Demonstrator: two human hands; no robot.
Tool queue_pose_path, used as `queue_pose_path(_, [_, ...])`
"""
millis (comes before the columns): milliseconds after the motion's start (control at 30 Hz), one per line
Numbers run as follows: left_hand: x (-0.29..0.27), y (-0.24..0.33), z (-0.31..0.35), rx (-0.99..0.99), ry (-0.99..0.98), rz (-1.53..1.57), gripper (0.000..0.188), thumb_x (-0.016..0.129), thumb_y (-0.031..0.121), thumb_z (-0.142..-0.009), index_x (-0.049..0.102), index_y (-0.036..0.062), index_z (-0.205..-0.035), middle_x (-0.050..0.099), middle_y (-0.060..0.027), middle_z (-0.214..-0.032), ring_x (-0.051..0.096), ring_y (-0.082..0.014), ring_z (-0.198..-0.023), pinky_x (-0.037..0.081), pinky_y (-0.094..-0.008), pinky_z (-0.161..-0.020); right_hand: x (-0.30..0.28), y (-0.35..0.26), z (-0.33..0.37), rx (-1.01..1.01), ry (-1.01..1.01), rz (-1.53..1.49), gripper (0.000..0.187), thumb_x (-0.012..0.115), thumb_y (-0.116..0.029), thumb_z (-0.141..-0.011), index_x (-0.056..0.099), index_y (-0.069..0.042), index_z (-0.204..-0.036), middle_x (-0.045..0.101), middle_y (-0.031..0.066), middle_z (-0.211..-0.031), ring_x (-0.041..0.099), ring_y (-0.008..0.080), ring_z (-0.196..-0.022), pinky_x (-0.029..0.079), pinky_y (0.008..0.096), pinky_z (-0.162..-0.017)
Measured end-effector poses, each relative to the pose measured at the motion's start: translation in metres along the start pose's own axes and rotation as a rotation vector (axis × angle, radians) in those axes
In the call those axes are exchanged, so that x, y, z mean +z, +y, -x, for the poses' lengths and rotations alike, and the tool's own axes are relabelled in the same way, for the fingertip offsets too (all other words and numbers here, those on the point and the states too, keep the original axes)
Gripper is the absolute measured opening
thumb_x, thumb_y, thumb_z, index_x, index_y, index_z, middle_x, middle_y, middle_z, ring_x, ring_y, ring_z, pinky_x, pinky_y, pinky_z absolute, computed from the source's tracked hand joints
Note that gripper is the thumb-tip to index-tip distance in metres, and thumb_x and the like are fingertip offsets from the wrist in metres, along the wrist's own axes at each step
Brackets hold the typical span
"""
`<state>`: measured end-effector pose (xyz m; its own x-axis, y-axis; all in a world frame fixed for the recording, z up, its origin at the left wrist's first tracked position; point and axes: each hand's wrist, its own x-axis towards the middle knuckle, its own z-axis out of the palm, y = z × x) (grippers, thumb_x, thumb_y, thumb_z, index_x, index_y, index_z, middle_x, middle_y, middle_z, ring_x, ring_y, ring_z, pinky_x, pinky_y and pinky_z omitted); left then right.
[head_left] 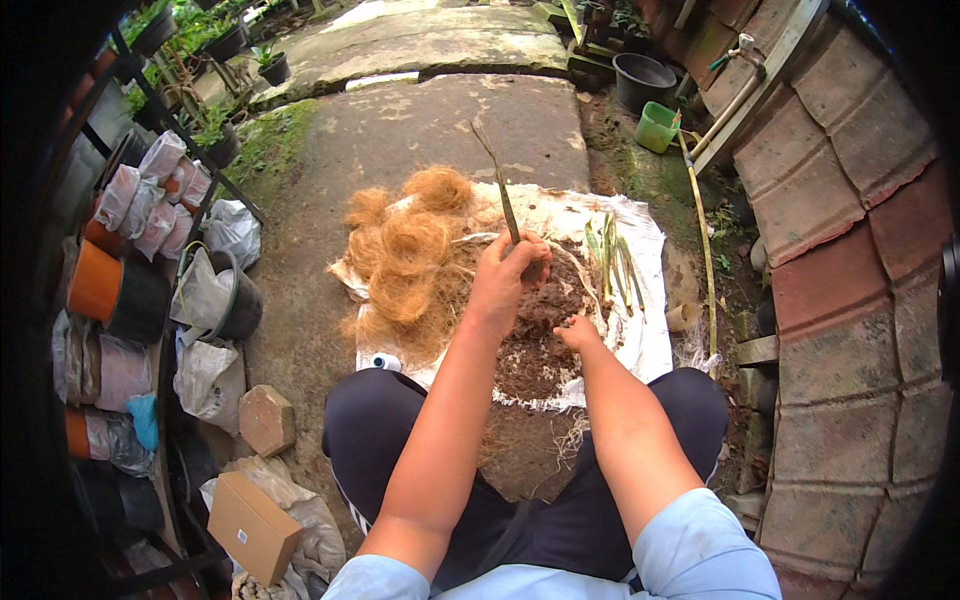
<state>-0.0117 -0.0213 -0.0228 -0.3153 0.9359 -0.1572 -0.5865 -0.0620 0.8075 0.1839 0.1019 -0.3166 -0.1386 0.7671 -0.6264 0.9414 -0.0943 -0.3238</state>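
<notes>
My left hand is closed around the base of a plant cutting with a narrow, dark green blade and a thin dry tip pointing away from me. Below it, dark crumbly soil lies on a spread white sack. My right hand is low over the soil with its fingers curled in; what they hold, if anything, does not show. Several more green cuttings rest on the right side of the sack. Nest-like bundles of brown fibre sit on the left.
A thread spool lies by my left knee. Leftward are a rack of bagged pots, a hexagonal block and a cardboard box. Roof tiles line the right; a green container and black basin stand farther off.
</notes>
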Motion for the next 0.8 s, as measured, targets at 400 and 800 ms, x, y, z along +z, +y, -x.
queue_pose_path(400, [-0.013,-0.001,-0.002,-0.034,0.022,-0.077,0.012,0.074,0.018,-0.094,0.064,0.0121,-0.099,0.068,0.0002,-0.088,0.062,-0.0087,-0.074,0.047,-0.027,-0.066,0.047,0.011,0.036,-0.091,0.08,0.042,0.06,0.081,-0.02,-0.095,0.055,-0.009,-0.148,0.044,0.0144,-0.15,0.053,0.0344,-0.133,0.052,0.0461,-0.113])
queue_pose_path(800, [-0.005,0.002,0.0,-0.07,0.08,-0.144,0.012,0.072,0.014,-0.093,0.063,0.0111,-0.099,0.065,0.0005,-0.088,0.06,-0.0102,-0.077,0.048,-0.0305,-0.071,0.081,0.028,0.031,-0.308,0.439,-0.078,0.031,0.082,-0.024,-0.092,0.073,-0.007,-0.116,0.063,0.0195,-0.114,0.063,0.0424,-0.109,0.054,0.0514,-0.094])
